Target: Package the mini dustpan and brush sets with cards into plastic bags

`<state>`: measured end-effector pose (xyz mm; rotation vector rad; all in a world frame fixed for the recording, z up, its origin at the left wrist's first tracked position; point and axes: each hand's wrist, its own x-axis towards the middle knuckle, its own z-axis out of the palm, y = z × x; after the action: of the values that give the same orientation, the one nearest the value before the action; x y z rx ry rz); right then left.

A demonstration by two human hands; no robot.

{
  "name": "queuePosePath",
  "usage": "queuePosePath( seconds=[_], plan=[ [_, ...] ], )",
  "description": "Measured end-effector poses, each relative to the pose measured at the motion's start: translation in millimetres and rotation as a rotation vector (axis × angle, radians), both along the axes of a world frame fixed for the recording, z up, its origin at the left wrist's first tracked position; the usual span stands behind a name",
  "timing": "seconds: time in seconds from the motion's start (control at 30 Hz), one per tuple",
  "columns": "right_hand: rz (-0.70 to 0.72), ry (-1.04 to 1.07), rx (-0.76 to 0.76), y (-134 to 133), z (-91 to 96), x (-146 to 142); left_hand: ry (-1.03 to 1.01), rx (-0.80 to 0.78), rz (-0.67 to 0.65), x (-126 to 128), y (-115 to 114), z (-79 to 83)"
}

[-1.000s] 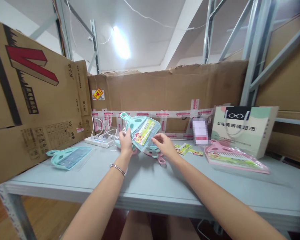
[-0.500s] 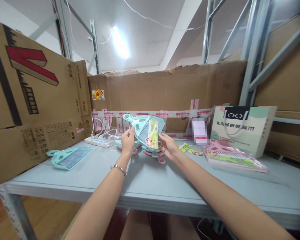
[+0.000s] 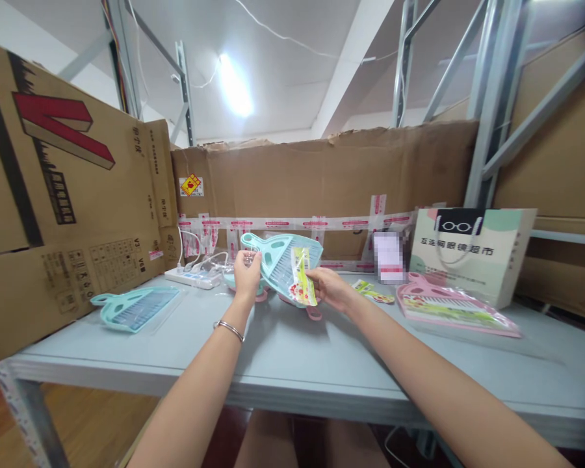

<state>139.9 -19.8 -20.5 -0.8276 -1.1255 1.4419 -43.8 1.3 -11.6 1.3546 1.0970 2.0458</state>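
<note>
Yellow-green card [image 3: 302, 278] shifted lower; carton [image 3: 90, 214] shows red "V" [image 3: 35, 112].

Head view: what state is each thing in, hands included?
Left hand, closed on the raised dustpan
Right hand, pinching a printed card
Raised dustpan, tilted above the table
Printed card, overlapping the raised dustpan
Leftmost dustpan set, lying down
Pink dustpan set, lying wrapped
Paper bag, upright
Power strip, lying down
Ceiling light, on
</note>
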Motion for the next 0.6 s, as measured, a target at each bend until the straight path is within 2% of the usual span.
queuePosePath(
  seconds=[0.07, 0.1, 0.17, 0.23, 0.27, 0.3, 0.33, 0.43, 0.47, 0.5, 0.6],
  plan=[
    [-0.054, -0.075, 0.020, 6, 0.9, 13, -0.034, 0.030, 0.066, -2, 4, -1.7],
    [-0.149, -0.111, 0.023, 10, 0.8, 21, -0.059, 0.033, 0.083, -3, 5, -1.9],
    [-0.475, -0.205, 0.047, 18, -0.4, 36, -0.107, 0.024, 0.095, -4, 6, -1.7],
    [-0.815, -0.315, 0.135, 23, -2.5, 44, -0.131, 0.013, 0.084, -4, 6, -1.1],
    [-0.908, -0.358, 0.195, 24, -3.8, 44, -0.130, 0.010, 0.075, -3, 5, -0.9],
    [-0.911, -0.384, 0.250, 24, -5.2, 40, -0.121, 0.012, 0.068, -2, 3, -0.6],
    [-0.823, -0.391, 0.285, 23, -6.5, 35, -0.104, 0.017, 0.064, -1, 2, -0.5],
    [-0.357, -0.288, 0.263, 17, -9.5, 15, -0.028, 0.048, 0.050, 4, -5, 0.3],
    [-0.257, -0.217, 0.225, 15, -10.0, 9, -0.005, 0.050, 0.019, 6, -8, 0.8],
    [-0.209, -0.137, 0.181, 13, -10.0, 6, 0.011, 0.040, -0.032, 7, -10, 1.3],
    [-0.208, 0.064, 0.068, 10, -7.8, 7, 0.015, -0.042, -0.222, 10, -15, 2.5]
  ],
)
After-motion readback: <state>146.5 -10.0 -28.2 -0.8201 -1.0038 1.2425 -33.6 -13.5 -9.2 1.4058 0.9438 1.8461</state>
